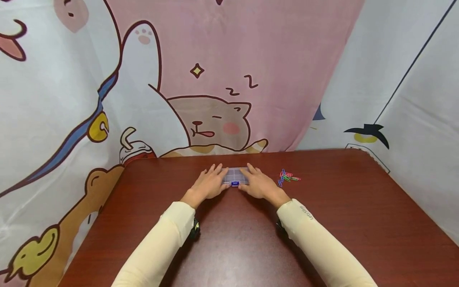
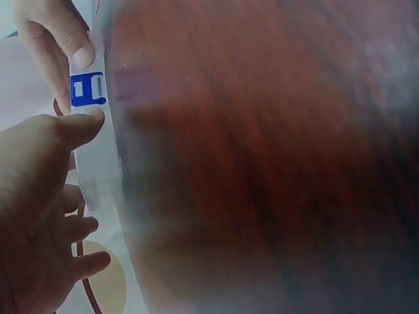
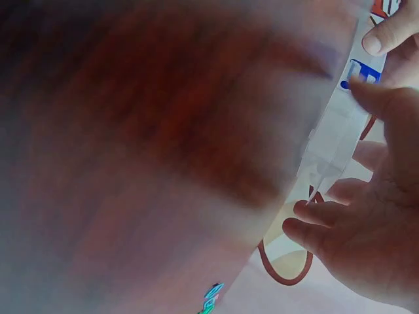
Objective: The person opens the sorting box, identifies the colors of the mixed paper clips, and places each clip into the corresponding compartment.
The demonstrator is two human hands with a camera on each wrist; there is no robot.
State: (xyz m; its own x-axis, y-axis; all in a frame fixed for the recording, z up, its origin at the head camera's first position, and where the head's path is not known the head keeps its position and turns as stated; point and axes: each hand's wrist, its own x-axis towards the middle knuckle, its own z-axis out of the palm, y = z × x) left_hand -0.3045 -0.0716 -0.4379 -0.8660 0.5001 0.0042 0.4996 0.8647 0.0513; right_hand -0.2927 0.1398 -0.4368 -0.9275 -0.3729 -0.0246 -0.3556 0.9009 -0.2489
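Observation:
A clear plastic compartment box (image 1: pixel 235 175) with a blue latch (image 1: pixel 235 184) lies on the table, its latch side facing me. My left hand (image 1: pixel 210 184) holds the box's left part, thumb at the front beside the latch and the other fingers spread over the top and left end. On the right part, my right hand (image 1: pixel 259 184) holds it in a like way. In the right wrist view its thumb (image 3: pixel 374 95) touches the latch edge. The lid looks closed. To the right of my right hand lie several coloured paper clips (image 1: pixel 287 176) in a loose pile.
The dark reddish-brown table (image 1: pixel 236 247) extends around the box, and its back edge is close behind. A cartoon-printed cloth (image 1: pixel 287 71) hangs behind and to both sides. Both forearms wear cream sleeves (image 1: pixel 319 239).

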